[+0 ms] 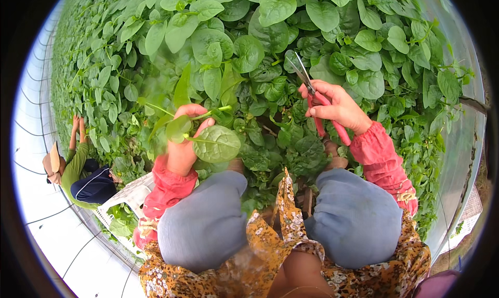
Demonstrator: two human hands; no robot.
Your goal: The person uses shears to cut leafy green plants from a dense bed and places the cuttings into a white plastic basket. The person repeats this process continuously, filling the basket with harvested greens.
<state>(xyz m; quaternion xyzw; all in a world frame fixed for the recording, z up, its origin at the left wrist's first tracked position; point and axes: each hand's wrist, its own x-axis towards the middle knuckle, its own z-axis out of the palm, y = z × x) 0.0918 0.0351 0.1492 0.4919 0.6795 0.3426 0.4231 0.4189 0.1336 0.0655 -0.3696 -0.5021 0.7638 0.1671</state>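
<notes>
My left hand (184, 142) grips a cut leafy shoot (216, 143) with broad green leaves; its pale stem end points to the right between thumb and fingers. In my right hand (339, 107) is a pair of scissors (306, 79) with red handles, its blades slightly apart and pointing up over the foliage. Both hands are above a dense bed of broad-leaved green plants (273, 40), probably Malabar spinach. Between my knees, lower leaves (269, 153) grow close to the ground. Other stems within my left fist are hidden.
A white plastic crate (128, 194) holding picked leaves stands by my left elbow. Beyond it another person (84, 173) crouches, hands in the plants. Clear plastic sheeting (460, 142) runs along the right side, and a white sheeted wall (43, 196) curves along the left.
</notes>
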